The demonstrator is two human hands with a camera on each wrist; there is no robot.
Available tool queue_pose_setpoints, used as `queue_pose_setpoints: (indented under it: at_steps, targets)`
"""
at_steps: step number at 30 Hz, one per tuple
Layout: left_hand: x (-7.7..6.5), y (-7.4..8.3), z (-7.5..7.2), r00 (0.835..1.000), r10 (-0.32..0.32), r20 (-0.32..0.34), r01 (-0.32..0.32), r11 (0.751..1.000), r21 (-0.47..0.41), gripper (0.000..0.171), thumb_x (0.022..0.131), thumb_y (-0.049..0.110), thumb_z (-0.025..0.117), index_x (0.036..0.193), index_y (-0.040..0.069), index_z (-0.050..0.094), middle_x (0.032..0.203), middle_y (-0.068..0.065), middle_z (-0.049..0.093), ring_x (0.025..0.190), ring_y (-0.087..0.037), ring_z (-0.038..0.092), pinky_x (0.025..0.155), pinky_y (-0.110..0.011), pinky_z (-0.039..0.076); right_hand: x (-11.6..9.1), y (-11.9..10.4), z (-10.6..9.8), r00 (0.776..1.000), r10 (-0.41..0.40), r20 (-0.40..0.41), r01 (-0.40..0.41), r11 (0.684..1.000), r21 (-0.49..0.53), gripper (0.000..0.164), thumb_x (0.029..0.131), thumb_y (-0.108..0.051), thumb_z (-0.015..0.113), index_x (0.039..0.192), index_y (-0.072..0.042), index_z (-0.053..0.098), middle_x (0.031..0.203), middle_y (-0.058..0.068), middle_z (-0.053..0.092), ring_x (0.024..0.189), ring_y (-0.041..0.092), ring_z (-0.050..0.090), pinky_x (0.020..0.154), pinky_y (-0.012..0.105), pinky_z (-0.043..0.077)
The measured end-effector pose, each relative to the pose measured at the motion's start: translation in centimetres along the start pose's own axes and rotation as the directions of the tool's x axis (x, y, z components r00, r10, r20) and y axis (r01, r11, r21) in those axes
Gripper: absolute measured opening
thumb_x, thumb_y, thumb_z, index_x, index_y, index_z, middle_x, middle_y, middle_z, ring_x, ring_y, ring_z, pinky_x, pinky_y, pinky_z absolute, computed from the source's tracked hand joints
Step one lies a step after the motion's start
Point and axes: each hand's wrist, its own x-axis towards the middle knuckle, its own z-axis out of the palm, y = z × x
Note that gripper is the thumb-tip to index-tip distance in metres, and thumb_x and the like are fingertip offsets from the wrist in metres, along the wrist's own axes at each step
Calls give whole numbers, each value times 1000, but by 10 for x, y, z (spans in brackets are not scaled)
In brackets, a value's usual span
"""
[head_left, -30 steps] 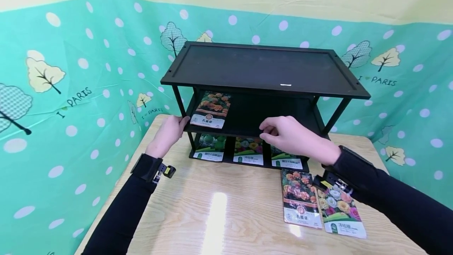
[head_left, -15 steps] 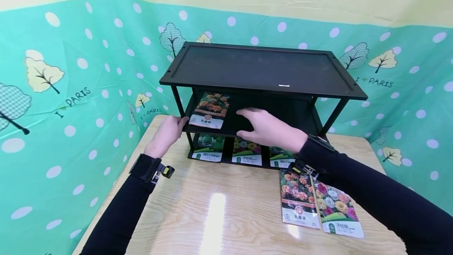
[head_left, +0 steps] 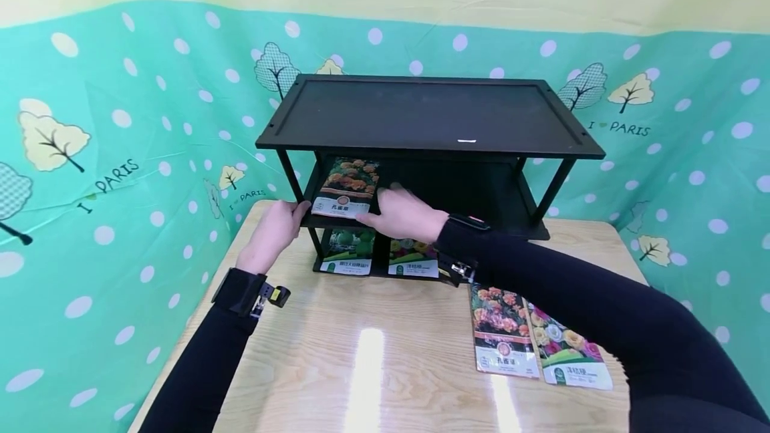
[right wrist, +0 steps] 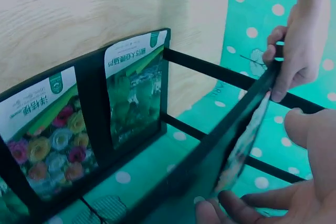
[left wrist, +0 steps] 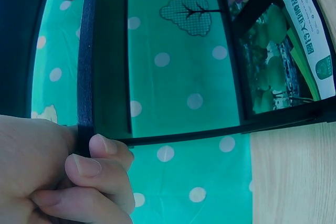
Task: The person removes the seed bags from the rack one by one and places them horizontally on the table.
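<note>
A black tiered rack (head_left: 421,112) stands at the back of the table. My left hand (head_left: 273,236) grips the front left corner of its middle shelf, fingers curled round the edge in the left wrist view. On that shelf's left end lies a seed packet (head_left: 345,186) with orange flowers. My right hand (head_left: 406,214) is at the packet's right side, its thumb near the front edge. In the right wrist view the right fingers (right wrist: 241,207) are by the packet's edge, apart from the thumb; whether they touch it I cannot tell.
The bottom shelf holds a green gourd packet (head_left: 349,252) and a mixed-flower packet (head_left: 413,259). On the wooden table (head_left: 301,353), front right, lie an orange-pink flower packet (head_left: 504,333) and a rose-like flower packet (head_left: 568,346). A dotted curtain (head_left: 150,152) hangs behind.
My right hand has moved left along the middle shelf to the orange-flower packet; its arm now covers the third bottom packet. The left hand keeps its grip on the rack.
</note>
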Motion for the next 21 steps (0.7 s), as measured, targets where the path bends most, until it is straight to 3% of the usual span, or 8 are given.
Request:
queue_pose_setpoints:
  at_steps: [2,5,9,16,21]
  targets:
    - [0,-1,0,1000,7,-7,-7,1000,-6,51,114,28,39,71,7,56,58,-5,51,48,-20,47,49,-31,36,7,-1,3,999,38,17,-39,998,48,58,107,-50,51,62,-13,49,53,-4,31,43,13,28,52,28,25]
    - [1,-4,0,1000,17,-17,-18,1000,-5,51,114,28,39,71,8,57,59,-5,53,49,-19,48,50,-31,37,16,-1,6,994,107,8,-108,988,110,63,107,-50,52,54,-18,40,52,-5,27,43,14,26,53,29,24]
    - [2,-5,2,1000,20,-20,-20,1000,-10,50,114,27,38,69,10,54,58,-5,52,50,-19,49,50,-30,38,25,-1,13,982,179,-55,-169,973,160,62,104,-54,54,56,-19,39,53,-4,27,43,14,27,48,28,23]
    - [2,-4,1,1000,2,-2,-2,1000,-12,50,114,27,39,74,6,60,60,-6,53,50,-19,50,50,-29,38,33,-5,23,967,194,-162,-199,980,-13,60,99,-62,59,61,-19,40,60,-4,31,46,13,34,45,27,21]
    - [3,-3,0,1000,6,3,-6,1000,-21,41,113,21,41,89,1,67,65,-8,54,54,-18,52,51,-29,40,35,-3,20,961,229,-152,-234,972,-16,47,97,-52,68,74,-15,51,72,0,39,53,15,41,48,28,27]
